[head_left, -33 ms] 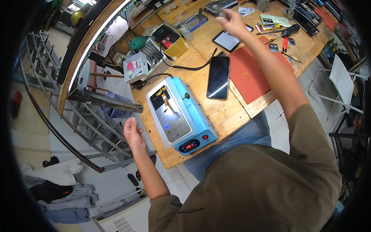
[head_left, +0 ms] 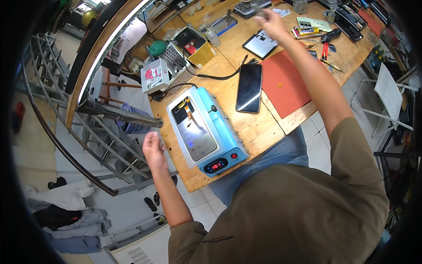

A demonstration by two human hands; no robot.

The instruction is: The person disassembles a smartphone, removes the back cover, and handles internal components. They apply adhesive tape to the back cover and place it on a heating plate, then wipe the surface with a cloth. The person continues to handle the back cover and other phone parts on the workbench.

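My right hand [head_left: 272, 25] is raised over the far part of the bench, its fingers pinched on a small, blurred greyish thing [head_left: 258, 9] whose kind I cannot make out. Below it lies a dark-rimmed flat tray [head_left: 260, 44] with a pale middle. My left hand [head_left: 154, 151] hovers beside the bench's left edge, fingers curled in, nothing visible in them. To its right sits a blue heating plate machine [head_left: 228, 143] with a lit red display. On its pale top lies an opened phone part [head_left: 198, 134] with a loose orange-brown flex cable [head_left: 188, 110].
A dark-screened phone [head_left: 249, 88] lies beside a red-brown mat [head_left: 285, 86]. Bins [head_left: 154, 76] and a yellow box [head_left: 202, 53] stand at the back left. Red-handled cutters [head_left: 324, 50], a glue tube [head_left: 306, 31] and other tools lie at the right. A black cable [head_left: 215, 78] crosses the bench.
My right hand has shifted slightly right and away from me, with the small greyish thing in its fingers. My left hand has moved a little toward the right.
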